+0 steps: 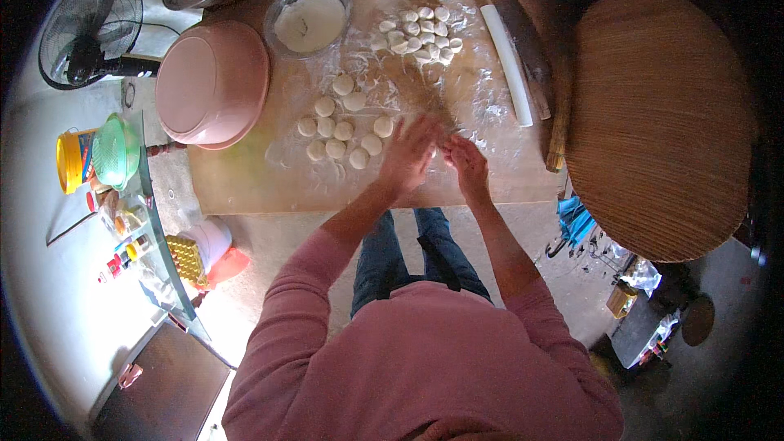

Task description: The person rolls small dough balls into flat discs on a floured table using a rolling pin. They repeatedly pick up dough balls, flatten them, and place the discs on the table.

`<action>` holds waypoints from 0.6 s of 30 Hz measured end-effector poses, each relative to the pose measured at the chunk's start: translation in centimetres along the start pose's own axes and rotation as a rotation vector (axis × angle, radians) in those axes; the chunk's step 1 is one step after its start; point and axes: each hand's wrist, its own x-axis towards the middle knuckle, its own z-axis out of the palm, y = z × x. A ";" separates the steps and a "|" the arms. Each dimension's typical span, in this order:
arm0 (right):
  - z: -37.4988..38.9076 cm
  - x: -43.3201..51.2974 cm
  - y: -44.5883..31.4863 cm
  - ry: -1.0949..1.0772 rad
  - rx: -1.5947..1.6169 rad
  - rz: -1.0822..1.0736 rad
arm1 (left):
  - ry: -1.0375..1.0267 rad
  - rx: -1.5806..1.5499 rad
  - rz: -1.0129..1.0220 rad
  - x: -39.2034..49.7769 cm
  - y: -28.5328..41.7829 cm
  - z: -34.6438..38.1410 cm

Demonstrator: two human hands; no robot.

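Note:
My left hand (411, 156) is blurred over the front of the floured wooden board (245, 190), palm down with its fingers extended. Close by on its right, my right hand (468, 164) has curled fingers with the tips towards the left hand. A small pale spot, perhaps dough, shows between the hands, but the fingers hide most of it. Several round dough pieces (335, 148) lie just left of my left hand, the nearest one (383, 127) almost beside its fingers. Beyond the hands, smaller cut dough pieces (427, 38) sit grouped in loose flour.
A clear bowl of flour (309, 21) and an upturned pink basin (208, 82) stand at left. At right lie a white rolling pin (507, 64), a dark broad blade, apparently a cleaver (525, 43), and a large round woven tray (661, 122) overhanging the board's edge. A fan (86, 37) stands far left.

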 end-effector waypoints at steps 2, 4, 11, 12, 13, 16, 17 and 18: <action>-1.1 0.6 0.8 -0.027 -0.135 0.096 | -0.124 0.072 0.008 -1.9 0.0 -2.1; -0.6 -0.9 0.6 -0.153 -0.103 0.226 | -0.216 0.104 0.044 -4.3 -0.5 -2.5; 4.1 3.1 -0.7 -0.325 -0.045 0.136 | -0.014 0.273 -0.160 -1.0 -5.2 -4.5; 3.6 4.4 -0.8 -0.317 -0.032 0.061 | 0.047 0.264 -0.225 -1.4 -5.2 -5.0; 2.7 5.3 -0.9 -0.308 -0.017 -0.010 | 0.104 0.253 -0.291 -2.3 -5.0 -5.4; -0.7 7.5 -1.8 -0.100 -0.166 -0.022 | 0.342 0.218 -0.615 -7.8 -5.5 -6.1; -1.8 8.2 -2.1 -0.068 -0.185 -0.017 | 0.434 0.203 -0.738 -9.3 -6.2 -5.8; -1.8 8.6 -2.8 -0.051 -0.236 -0.046 | 0.453 0.269 -0.781 -10.2 -6.8 -5.6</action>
